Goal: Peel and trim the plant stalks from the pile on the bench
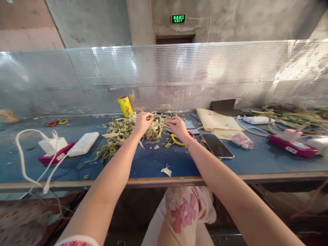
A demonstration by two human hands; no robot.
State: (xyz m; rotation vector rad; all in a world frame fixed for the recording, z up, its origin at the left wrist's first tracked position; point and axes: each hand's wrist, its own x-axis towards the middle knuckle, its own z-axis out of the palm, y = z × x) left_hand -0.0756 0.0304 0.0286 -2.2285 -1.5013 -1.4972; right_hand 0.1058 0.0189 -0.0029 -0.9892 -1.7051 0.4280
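Toward the far middle of the blue table (151, 165), I watch a heap of dried plant scraps (112, 136), with the left hand (143, 123) over it and the right hand (178, 126) at its right end. The left fingers are curled and the right fingertips bunched together; from my remote seat I cannot tell whether either pinches a strand. My main worry is the red-and-yellow handles (176, 140) just beside the right wrist: the bracelet (191, 142) could snag on a loop if that arm pulled back low. An outward swing might also shove the phone (217, 146) lying right of it. At the heap's far edge, the yellow tube (125, 106) looks tilted, so tugging tangled scraps could topple it. Brushing loose bits nearward could spill them over the edge, near the pale scrap (166, 171).
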